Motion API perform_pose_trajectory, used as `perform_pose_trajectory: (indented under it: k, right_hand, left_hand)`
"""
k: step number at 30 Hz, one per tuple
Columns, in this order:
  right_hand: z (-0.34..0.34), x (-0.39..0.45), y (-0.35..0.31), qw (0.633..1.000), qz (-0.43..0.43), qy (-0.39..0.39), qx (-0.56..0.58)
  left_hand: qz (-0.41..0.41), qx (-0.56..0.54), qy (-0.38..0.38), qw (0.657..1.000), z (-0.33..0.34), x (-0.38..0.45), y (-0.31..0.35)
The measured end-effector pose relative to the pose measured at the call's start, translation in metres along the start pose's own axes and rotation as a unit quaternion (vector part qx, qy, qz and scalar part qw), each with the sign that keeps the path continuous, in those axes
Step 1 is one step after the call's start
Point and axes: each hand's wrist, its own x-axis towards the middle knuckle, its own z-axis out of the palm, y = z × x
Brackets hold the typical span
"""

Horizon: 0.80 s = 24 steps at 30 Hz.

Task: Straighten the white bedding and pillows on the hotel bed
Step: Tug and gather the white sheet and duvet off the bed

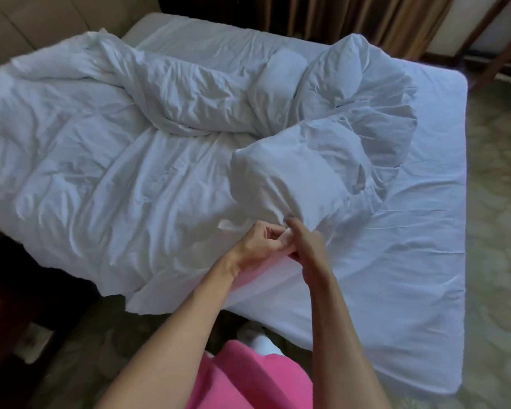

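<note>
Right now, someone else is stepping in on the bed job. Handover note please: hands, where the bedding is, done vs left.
Left hand: pinching a fold of white fabric at the near end of the pillow.
Right hand: gripping the same bunched fabric, right beside the left.
Pillow: lying mid-bed, partly on the duvet, its case rumpled.
Duvet: heaped and creased over the left half of the bed, its near edge hanging off.
A second bundle of white bedding is at the far side.
Fitted sheet: exposed on the right half, lightly wrinkled.
Done: nothing looks finished.
Left: square the pillow, spread the duvet, place the pillows.
</note>
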Motion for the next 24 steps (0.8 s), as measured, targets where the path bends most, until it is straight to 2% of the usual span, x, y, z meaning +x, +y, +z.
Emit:
perform_pose_trajectory:
  k: [2,4,6,7,8,9,12,14,16,19,21,23,24]
  right_hand:
    - [-0.004,-0.009,0.009,1.0,-0.012,0.015,0.01]
    - [-0.016,-0.018,0.02,0.999,-0.035,-0.005,0.0]
    - [-0.038,-0.029,0.031,0.997,-0.054,-0.038,-0.044]
    - [-0.052,-0.036,0.037,0.994,-0.062,-0.053,-0.072]
    - [-0.068,-0.043,0.045,0.99,-0.07,-0.071,-0.095]
    - [-0.082,-0.051,0.052,0.987,-0.073,-0.095,-0.107]
    - [-0.123,-0.078,0.071,0.976,-0.078,-0.139,-0.151]
    - [-0.151,-0.096,0.085,0.964,-0.101,-0.148,-0.197]
    - [-0.181,-0.108,0.094,0.943,-0.11,-0.152,-0.274]
    - [-0.216,-0.115,0.104,0.921,-0.086,-0.161,-0.343]
    - [-0.234,-0.118,0.102,0.953,-0.061,-0.123,-0.271]
    - [-0.252,-0.12,0.089,0.995,0.006,-0.054,-0.083]
    - [-0.262,-0.118,0.08,0.998,0.051,-0.046,0.0]
  left_hand:
    - [-0.014,0.019,-0.011,1.0,0.005,-0.014,0.002]
    - [-0.035,0.058,0.034,0.997,0.013,-0.022,-0.003]
    - [-0.036,0.073,0.178,0.981,0.023,-0.021,-0.013]
    - [-0.036,0.086,0.264,0.96,0.028,-0.017,-0.022]
    - [-0.045,0.095,0.325,0.94,0.034,-0.014,-0.027]
    - [-0.061,0.069,0.35,0.932,0.041,-0.012,-0.031]
    - [-0.145,-0.149,0.349,0.914,0.077,-0.009,-0.041]
    - [-0.156,-0.181,0.345,0.908,0.105,-0.012,-0.054]
    - [-0.13,-0.166,0.385,0.899,0.136,-0.019,-0.062]
    - [-0.011,-0.134,0.407,0.904,0.18,-0.028,-0.047]
    - [0.048,-0.051,0.375,0.924,0.213,-0.037,-0.035]
    - [0.05,0.059,0.314,0.946,0.247,-0.053,-0.034]
    - [0.031,0.114,0.279,0.953,0.263,-0.064,-0.037]
